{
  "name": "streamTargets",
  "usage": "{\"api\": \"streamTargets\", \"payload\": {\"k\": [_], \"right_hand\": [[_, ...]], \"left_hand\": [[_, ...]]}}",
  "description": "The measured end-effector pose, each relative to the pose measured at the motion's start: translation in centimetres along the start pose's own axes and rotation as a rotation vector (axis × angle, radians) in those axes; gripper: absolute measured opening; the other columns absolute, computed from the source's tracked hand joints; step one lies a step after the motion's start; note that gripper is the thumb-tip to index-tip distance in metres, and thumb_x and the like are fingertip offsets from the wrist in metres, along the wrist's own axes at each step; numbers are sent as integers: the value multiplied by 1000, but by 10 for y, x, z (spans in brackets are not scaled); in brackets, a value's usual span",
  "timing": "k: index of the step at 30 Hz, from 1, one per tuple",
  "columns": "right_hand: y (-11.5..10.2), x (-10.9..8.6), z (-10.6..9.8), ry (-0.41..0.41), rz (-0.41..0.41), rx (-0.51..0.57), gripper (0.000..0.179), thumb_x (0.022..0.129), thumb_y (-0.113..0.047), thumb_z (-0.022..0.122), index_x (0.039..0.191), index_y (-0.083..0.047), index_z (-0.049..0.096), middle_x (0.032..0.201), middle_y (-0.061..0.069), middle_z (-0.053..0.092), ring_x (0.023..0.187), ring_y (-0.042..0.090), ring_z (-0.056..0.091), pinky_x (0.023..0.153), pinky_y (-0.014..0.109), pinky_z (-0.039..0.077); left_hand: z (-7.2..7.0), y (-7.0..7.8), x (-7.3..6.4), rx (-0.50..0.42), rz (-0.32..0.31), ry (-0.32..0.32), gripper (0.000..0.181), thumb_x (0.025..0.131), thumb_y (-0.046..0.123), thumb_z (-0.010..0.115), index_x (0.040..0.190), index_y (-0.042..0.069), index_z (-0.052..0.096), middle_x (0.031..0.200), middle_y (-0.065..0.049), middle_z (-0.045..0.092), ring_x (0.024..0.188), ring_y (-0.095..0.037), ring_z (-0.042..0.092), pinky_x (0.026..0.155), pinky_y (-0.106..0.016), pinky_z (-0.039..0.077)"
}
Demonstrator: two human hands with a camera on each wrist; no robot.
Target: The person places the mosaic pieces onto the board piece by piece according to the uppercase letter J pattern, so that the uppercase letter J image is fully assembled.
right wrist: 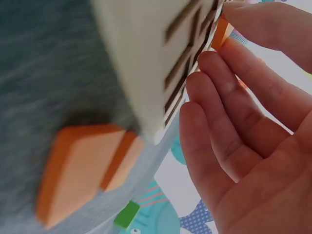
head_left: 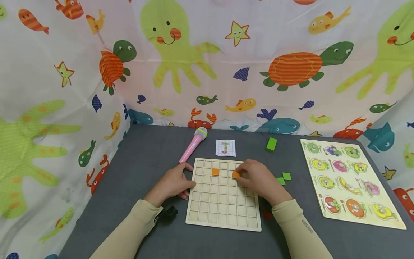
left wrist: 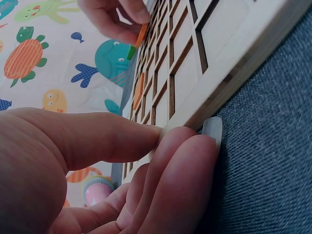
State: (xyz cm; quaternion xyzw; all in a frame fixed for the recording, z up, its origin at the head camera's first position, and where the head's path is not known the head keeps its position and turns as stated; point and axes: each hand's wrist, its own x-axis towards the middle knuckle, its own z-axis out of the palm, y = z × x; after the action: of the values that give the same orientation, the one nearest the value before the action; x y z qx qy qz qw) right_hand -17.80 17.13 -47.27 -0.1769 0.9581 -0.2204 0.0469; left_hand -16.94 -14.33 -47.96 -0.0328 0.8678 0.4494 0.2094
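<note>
A wooden grid board (head_left: 223,208) with square cells lies on the dark table. My left hand (head_left: 171,181) grips its left edge; in the left wrist view the thumb (left wrist: 112,139) and a finger meet at the rim. Over the board's upper right cells, my right hand (head_left: 258,178) pinches an orange square tile (head_left: 236,175) between thumb and finger. Another orange tile (head_left: 215,172) sits in a cell near the top. Behind the board lies a small card (head_left: 225,148) with a coloured J-shaped pattern on a grid.
Green tiles (head_left: 286,176) and a green block (head_left: 271,144) lie to the right. Orange tiles (right wrist: 83,165) rest beside the board in the right wrist view. A red piece (head_left: 267,214) is near my right sleeve. Also around are a pink toy microphone (head_left: 193,145) and a fruit puzzle board (head_left: 352,180).
</note>
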Motion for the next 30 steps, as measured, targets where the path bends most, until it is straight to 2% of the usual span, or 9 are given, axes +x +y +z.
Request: {"api": "streamTargets", "payload": {"k": [9, 30], "right_hand": [[-8, 13, 1, -9, -2, -4, 20, 94, -21, 82, 110, -9, 82, 107, 4, 76, 94, 21, 65, 92, 44, 62], [-15, 16, 5, -22, 40, -35, 20, 94, -20, 83, 111, -10, 81, 108, 4, 72, 95, 21, 65, 93, 44, 63]], "left_hand": [[-1, 1, 1, 2, -1, 0, 52, 92, 14, 80, 139, 14, 58, 78, -14, 68, 52, -21, 71, 51, -34, 63], [-1, 1, 1, 9, -6, -2, 51, 92, 15, 80, 139, 14, 58, 79, -13, 69, 52, -21, 71, 51, -33, 62]]}}
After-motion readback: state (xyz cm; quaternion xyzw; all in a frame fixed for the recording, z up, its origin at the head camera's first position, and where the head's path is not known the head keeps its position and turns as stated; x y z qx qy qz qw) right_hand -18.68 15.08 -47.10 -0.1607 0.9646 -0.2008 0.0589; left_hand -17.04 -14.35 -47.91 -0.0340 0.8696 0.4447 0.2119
